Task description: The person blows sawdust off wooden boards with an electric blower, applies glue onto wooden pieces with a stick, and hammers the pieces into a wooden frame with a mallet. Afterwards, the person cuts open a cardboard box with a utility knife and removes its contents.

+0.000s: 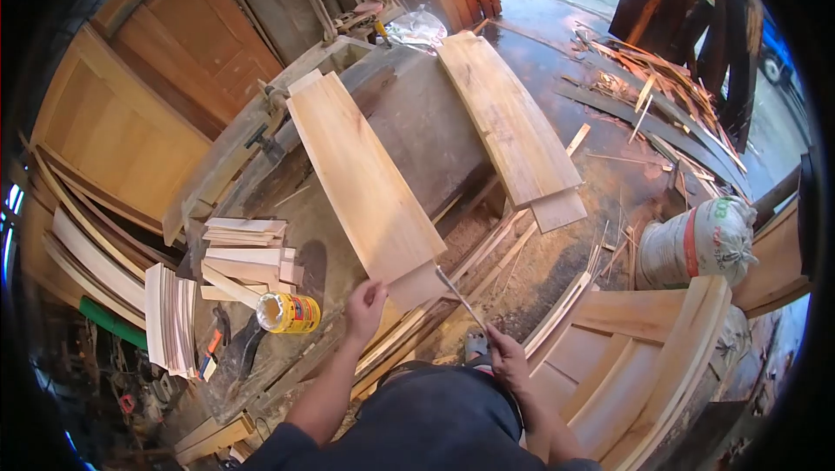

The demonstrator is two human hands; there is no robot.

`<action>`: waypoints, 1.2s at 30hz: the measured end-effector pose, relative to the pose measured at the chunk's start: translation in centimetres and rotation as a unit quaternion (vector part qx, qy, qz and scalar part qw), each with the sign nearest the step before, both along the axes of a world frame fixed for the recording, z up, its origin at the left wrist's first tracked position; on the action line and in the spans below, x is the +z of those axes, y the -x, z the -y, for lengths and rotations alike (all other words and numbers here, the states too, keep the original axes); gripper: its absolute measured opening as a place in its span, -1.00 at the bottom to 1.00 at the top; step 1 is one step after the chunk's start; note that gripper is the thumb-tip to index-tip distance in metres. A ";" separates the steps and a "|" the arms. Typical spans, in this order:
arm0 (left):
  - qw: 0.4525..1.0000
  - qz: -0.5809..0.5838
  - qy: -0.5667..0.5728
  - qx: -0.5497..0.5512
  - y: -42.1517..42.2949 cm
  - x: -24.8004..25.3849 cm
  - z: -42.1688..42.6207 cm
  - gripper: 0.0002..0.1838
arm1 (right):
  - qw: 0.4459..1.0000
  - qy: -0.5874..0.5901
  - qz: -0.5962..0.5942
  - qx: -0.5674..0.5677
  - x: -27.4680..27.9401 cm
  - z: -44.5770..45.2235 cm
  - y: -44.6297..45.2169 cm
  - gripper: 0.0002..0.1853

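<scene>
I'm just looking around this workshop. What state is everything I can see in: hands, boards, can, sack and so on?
Left hand: fingers curled, at the middle board's near end
Right hand: closed around a thin stick
Middle board: lying flat
Right-hand board: lying flat
Yellow can: open
White sack: filled, bulging
Wood scraps: scattered in a heap

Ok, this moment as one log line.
left hand: by long panel, touch unclear | right hand: holding thin stick, tip near panel's end | yellow can: open, on workbench
</scene>
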State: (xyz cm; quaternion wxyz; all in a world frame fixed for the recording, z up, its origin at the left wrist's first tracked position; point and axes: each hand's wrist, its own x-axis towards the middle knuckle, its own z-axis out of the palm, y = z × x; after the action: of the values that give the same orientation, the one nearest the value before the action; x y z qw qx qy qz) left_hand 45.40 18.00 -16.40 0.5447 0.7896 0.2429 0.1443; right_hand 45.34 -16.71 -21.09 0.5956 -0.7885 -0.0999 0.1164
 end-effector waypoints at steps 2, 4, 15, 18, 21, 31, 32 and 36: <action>0.997 0.012 -0.077 0.022 4.8 -1.2 -0.5 -0.70 | 0.999 0.024 0.026 0.016 -1.1 -1.2 0.6 -0.55; 0.993 0.010 -0.108 0.050 8.4 -1.4 -1.2 -0.77 | 0.994 0.092 0.058 0.018 -1.4 -2.2 1.1 -0.54; 0.983 -0.006 -0.095 0.158 15.7 1.1 -9.0 -0.66 | 0.954 0.258 0.140 -0.059 2.2 -5.6 2.3 -0.54; 0.984 -0.020 -0.081 0.158 16.7 1.6 -9.8 -0.64 | 0.973 0.195 0.103 -0.067 1.3 -7.5 4.3 -0.53; 0.980 -0.021 -0.089 0.177 17.4 0.7 -10.6 -0.63 | 0.977 0.180 0.099 -0.052 1.1 -9.2 6.7 -0.57; 0.984 0.069 -0.047 0.157 18.1 -0.1 -13.9 -0.57 | 0.979 0.101 0.094 -0.149 2.0 -10.9 7.8 -0.64; 0.985 0.073 -0.029 0.153 18.2 0.1 -13.8 -0.55 | 0.977 0.075 0.078 -0.186 2.1 -11.1 7.3 -0.64; 0.983 0.075 -0.021 0.169 18.5 -0.9 -14.1 -0.41 | 0.984 0.040 0.042 -0.170 0.8 -12.9 7.6 -0.62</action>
State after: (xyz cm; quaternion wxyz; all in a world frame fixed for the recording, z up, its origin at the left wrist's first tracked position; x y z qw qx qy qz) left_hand 26.94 32.06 -17.28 0.5122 0.7357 0.3279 0.2981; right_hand 37.73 -3.77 -20.31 0.5702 -0.8212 0.0154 -0.0158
